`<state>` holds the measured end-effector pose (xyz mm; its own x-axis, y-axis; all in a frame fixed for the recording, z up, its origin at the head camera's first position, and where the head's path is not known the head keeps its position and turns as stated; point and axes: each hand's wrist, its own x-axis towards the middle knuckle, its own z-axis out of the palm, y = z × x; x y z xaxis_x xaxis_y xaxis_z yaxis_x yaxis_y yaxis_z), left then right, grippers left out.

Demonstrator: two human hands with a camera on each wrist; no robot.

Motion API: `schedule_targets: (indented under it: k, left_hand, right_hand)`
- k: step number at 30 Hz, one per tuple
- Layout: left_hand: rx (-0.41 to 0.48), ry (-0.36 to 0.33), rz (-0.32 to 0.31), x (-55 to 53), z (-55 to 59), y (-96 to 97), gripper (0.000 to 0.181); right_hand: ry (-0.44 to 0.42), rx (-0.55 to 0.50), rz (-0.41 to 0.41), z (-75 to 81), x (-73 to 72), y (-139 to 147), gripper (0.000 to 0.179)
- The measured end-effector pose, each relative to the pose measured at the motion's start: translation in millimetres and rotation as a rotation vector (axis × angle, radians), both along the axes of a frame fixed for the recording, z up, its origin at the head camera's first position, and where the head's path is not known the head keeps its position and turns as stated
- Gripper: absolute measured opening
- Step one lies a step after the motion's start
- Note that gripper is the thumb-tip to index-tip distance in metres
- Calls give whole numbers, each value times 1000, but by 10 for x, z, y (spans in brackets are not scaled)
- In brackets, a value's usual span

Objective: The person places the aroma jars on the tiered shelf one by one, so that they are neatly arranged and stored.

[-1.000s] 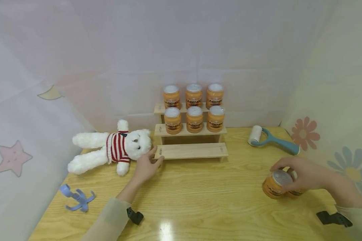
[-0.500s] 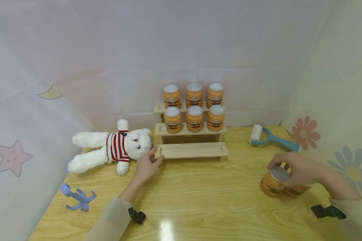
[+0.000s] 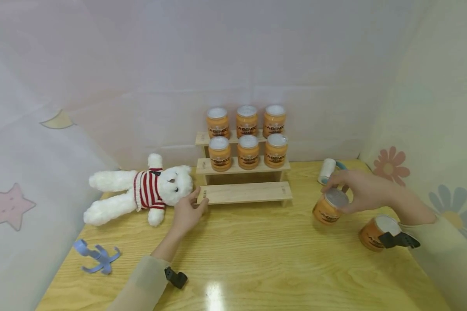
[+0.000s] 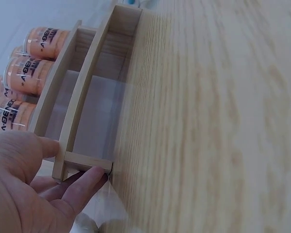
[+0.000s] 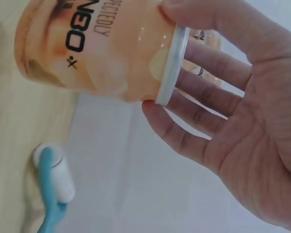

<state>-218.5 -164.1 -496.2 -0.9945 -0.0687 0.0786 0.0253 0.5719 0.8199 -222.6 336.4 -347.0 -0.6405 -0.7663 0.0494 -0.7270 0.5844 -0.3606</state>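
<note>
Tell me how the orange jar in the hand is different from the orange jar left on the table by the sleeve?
The held jar is gripped by its white lid in the right hand; the other jar is untouched. The held jar is nearer the wooden shelf; the other jar sits closer to the table's right edge. Both are orange with white lids.
</note>
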Motion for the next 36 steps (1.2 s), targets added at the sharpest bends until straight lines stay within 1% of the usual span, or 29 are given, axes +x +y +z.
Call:
schedule_targets:
  k: [3,7,11,20,25,30,36]
  left_hand:
    - [-8,-1,-6,2,11,-1,63]
    - [-5,-6,-6,5,15,-2,64]
    - [1,-3,-6,5,7,-6,64]
    - [-9,7,3,-1,-28,-24,64]
    - [-3,-3,3,11,-25,-19,64]
    - [-11,17,-1,-8,-33,-14,64]
    - [-3,17,3,-1,-28,-7,65]
  right_hand:
    - [47,-8,18,66,-87,-121,42]
    - [97,-2,0,134,-157,-277,43]
    - [81,-3,-3,170,-237,-388,43]
    - [69,-17,28,230,-390,-644,42]
    - [74,-12,48,237,-440,-782,42]
    - [70,-49,82,237,-489,-929,42]
    - [100,-71,122,217,-534,-1133,42]
